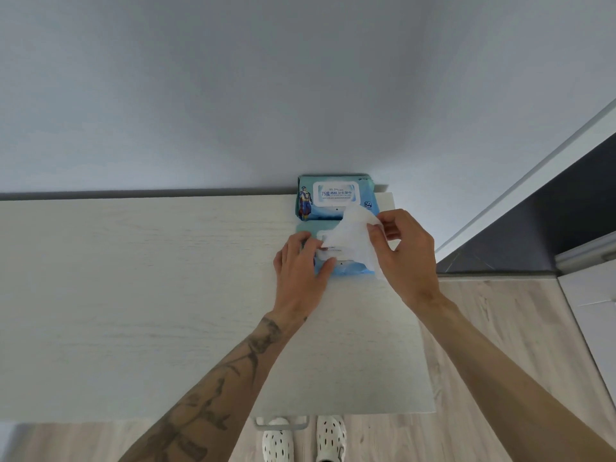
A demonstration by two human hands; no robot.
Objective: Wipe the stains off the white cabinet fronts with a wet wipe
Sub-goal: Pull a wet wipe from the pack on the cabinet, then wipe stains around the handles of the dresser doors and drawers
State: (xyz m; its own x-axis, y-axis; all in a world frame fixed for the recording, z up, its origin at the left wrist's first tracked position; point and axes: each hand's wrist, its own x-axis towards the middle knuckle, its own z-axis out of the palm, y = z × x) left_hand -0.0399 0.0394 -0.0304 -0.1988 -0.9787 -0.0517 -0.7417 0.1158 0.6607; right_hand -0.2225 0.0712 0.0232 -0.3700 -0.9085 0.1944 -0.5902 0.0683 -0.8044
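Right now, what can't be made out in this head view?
- The cabinet fronts and stains: hidden below the cabinet top.
- Lid of the near wipes pack: covered by the left hand and the wet wipe that the right hand pinches.
- Print on the far wipes pack: too small.
- The shoes: cut by the bottom edge.

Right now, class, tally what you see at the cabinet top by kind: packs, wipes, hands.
Wipe packs: 2 (far pack, near pack)
Loose wet wipe: 1
Hands: 2 (left hand, right hand)
Total: 5
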